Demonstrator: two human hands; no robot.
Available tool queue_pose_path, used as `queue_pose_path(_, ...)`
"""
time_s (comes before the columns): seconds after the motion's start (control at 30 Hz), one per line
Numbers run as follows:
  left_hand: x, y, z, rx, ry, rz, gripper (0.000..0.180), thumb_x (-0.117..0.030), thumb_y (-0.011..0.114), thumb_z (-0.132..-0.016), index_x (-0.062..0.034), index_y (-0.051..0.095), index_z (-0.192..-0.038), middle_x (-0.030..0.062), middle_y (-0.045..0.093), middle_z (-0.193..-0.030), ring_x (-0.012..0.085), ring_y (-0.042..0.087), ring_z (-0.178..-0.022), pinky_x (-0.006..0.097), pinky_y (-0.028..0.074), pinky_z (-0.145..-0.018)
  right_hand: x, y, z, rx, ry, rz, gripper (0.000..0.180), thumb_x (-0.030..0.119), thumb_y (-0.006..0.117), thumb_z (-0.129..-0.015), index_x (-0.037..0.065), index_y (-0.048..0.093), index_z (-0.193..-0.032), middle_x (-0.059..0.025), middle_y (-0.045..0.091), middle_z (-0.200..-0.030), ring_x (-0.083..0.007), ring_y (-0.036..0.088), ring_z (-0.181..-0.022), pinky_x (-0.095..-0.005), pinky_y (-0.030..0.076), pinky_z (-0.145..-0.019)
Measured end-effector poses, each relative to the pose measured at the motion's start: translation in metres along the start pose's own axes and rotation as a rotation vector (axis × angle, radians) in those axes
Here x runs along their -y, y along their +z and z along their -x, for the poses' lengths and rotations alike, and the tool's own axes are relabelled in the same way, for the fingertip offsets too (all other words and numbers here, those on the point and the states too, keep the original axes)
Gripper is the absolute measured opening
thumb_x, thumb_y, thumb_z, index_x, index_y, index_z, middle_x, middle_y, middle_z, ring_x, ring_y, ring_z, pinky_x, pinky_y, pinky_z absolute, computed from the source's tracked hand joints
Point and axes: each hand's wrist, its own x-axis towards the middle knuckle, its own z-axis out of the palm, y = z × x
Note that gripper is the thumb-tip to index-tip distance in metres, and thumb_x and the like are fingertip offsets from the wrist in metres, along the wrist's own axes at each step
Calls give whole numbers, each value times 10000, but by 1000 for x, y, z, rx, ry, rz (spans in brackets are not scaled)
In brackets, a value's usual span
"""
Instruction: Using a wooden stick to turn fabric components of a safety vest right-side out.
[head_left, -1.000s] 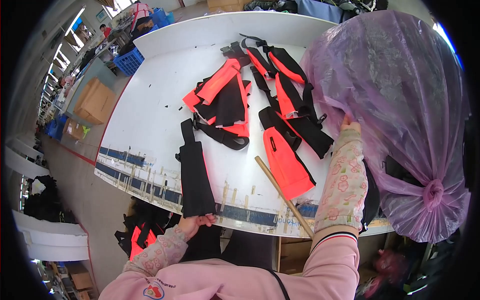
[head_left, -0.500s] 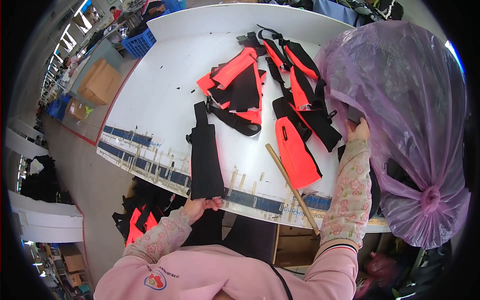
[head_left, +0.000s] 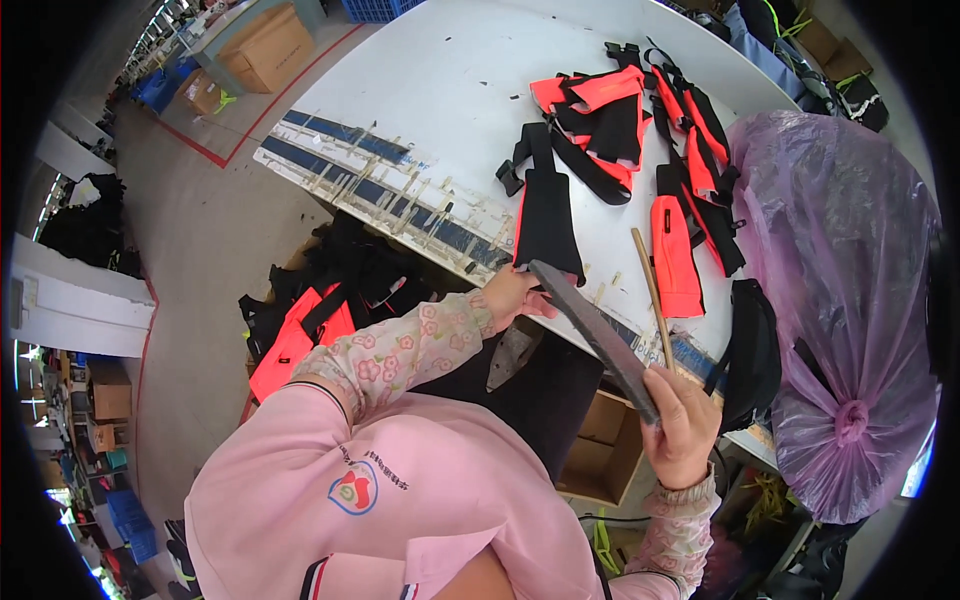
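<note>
My right hand [head_left: 682, 425] grips the lower end of a long, flat, dark grey strip [head_left: 602, 340], perhaps foam. It slants up to the left, its far tip at the lower end of a black fabric pouch [head_left: 546, 222]. This pouch lies at the table's front edge, with a strap and buckle at its top and a sliver of orange at its side. My left hand [head_left: 512, 298] has its fingers closed on the pouch's lower end; the strip's tip partly covers that spot. Beyond lie a pile of orange and black pouches [head_left: 605, 115] and a single orange pouch [head_left: 676, 255].
A wooden stick [head_left: 652, 295] rests across the front of the white table [head_left: 440, 95]. To the right bulges a knotted purple plastic bag [head_left: 830, 250], beside a black bag [head_left: 752, 350]. More orange and black pieces [head_left: 310, 335] are heaped below the table on the left.
My right hand has come back from beside the purple bag toward my left hand, bringing the grey strip over the pouch's lower end. The head view has turned and shifted left.
</note>
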Motion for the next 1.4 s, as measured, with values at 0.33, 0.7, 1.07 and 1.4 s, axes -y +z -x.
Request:
queue_pose_path(0.33,40,-13,-3,64,48,48,219,-177,451,-926,-86,597,-1061,58,652,-926,156,633,-784,328,529,-667,51,49,-19,105,-174,417,394,115,563,-742,95,574,-1135,-147,589,-959,-241,600,-844,-353,495,-750)
queue_pose_path(0.7,73,-6,22,149,46,18,246,-28,495,-877,-71,530,-1116,66,596,-1022,165,582,-968,305,474,-823,26,149,-29,270,139,211,366,56,563,-744,-20,519,-1099,-158,530,-1009,-307,518,-1000,-383,433,-865)
queue_pose_path(1.07,90,-3,12,100,-9,243,218,-130,490,-933,-81,548,-1138,56,588,-1083,143,577,-981,287,486,-830,20,188,10,23,297,116,464,17,530,-758,-75,462,-1207,-248,459,-1262,-372,445,-1177,-394,365,-1011)
queue_pose_path(1.4,83,7,18,-49,-94,50,175,-192,452,-950,-127,557,-1074,-9,596,-884,82,543,-679,220,419,-550,7,193,6,7,348,-71,343,-19,516,-777,-32,512,-1120,-228,490,-1163,-394,456,-1105,-423,406,-908)
